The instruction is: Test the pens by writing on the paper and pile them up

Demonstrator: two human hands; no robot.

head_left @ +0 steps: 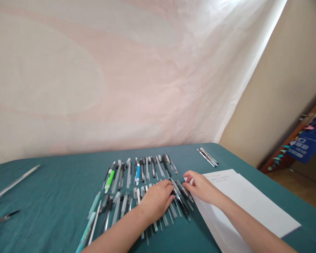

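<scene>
— Resting where?
— Left hand [158, 200], fingers spread flat over the pens [137, 175]; right hand [201, 186], fingers narrow, touching dark pens [181, 198] at their tips (gripped? cannot tell).
— Handling?
— Likely light, stiff, slippery: pinch mid-barrel.

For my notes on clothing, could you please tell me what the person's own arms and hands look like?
The left hand and right hand are both bare: no gloves, and no ring, watch or bracelet shows. The left forearm and right forearm are uncovered down to the picture's lower edge, so no sleeve is in view.
</scene>
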